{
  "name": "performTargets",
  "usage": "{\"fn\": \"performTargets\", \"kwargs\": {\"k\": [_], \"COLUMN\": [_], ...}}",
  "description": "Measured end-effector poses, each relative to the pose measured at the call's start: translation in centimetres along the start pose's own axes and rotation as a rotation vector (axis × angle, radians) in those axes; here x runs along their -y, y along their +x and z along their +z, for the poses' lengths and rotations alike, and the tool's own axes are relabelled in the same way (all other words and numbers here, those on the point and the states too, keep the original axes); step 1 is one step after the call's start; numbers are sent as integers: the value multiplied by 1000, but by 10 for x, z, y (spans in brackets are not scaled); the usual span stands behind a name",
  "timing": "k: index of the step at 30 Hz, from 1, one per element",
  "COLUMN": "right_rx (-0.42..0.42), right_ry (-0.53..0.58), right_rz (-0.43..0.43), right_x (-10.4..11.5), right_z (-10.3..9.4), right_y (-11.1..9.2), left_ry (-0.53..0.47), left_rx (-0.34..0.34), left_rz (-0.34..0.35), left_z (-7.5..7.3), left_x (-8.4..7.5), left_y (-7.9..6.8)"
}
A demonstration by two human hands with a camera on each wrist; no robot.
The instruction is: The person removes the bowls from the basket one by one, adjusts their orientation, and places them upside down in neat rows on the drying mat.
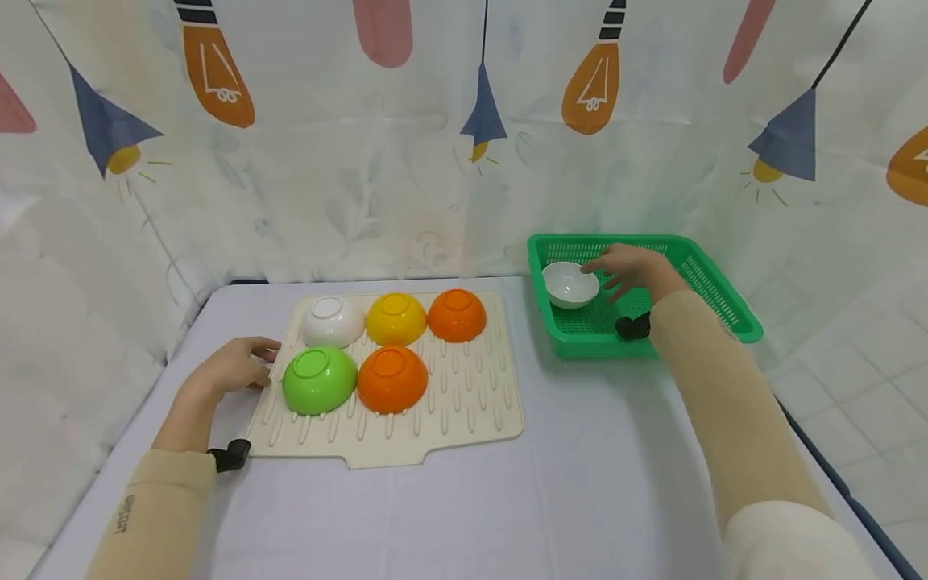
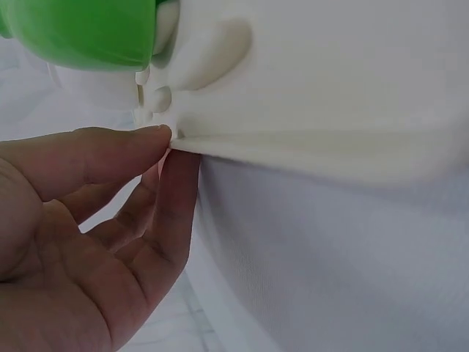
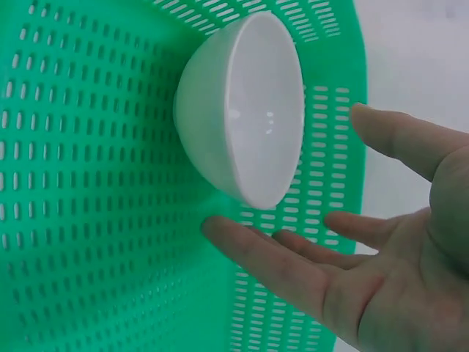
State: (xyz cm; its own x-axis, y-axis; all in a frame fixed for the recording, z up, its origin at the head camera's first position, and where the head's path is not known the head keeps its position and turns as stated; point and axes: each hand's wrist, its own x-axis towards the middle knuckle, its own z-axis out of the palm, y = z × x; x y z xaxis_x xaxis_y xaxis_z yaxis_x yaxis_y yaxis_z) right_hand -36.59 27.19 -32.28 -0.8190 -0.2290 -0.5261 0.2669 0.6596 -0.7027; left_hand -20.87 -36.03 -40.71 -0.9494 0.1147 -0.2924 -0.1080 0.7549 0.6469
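Observation:
My left hand (image 1: pixel 234 367) pinches the left edge of a cream draining board (image 1: pixel 464 423), thumb on top and a finger underneath in the left wrist view. On the board, upside down, sit a green bowl (image 1: pixel 319 380), a white bowl (image 1: pixel 332 322), a yellow bowl (image 1: pixel 395 319) and two orange bowls (image 1: pixel 392 380). Over a green basket (image 1: pixel 580 348) reaches my right hand (image 1: pixel 632 267), fingers spread and holding nothing. Beside its fingertips, a small white bowl (image 3: pixel 201 110) stands mouth up in the basket's left part.
A white cloth covers the table (image 1: pixel 464 515). Behind it hangs a pale curtain (image 1: pixel 304 177) printed with lamps and bulbs. The basket stands at the back right, apart from the draining board. Black wrist cameras (image 1: pixel 230 455) sit at both cuffs.

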Motion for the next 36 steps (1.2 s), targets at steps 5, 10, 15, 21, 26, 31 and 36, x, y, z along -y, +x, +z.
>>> {"fn": "performTargets", "kwargs": {"k": [5,10,15,21,26,31,36], "right_rx": [90,119,66,24,-43,-142,-249], "right_ry": [43,-162,-211,-173,-75,-100,-126], "right_rz": [37,27,74,107,109,96,62], "right_x": [2,4,4,4,0,-7,-10], "right_z": [3,7,7,8,8,3,-3], "right_y": [5,13,18,18,22,34,40], "left_ry": [-7,-43,-69,-67,-83,-92,-91], "left_rx": [9,21,39,35,41,46,39], "left_rz": [1,-2,-13,-26,-35,-48,-53], "left_z": [-1,-1,1,-1,-3,-3,-2], "left_x": [2,6,9,5,3,4,4], "left_y": [2,3,4,2,1,1,-1]}}
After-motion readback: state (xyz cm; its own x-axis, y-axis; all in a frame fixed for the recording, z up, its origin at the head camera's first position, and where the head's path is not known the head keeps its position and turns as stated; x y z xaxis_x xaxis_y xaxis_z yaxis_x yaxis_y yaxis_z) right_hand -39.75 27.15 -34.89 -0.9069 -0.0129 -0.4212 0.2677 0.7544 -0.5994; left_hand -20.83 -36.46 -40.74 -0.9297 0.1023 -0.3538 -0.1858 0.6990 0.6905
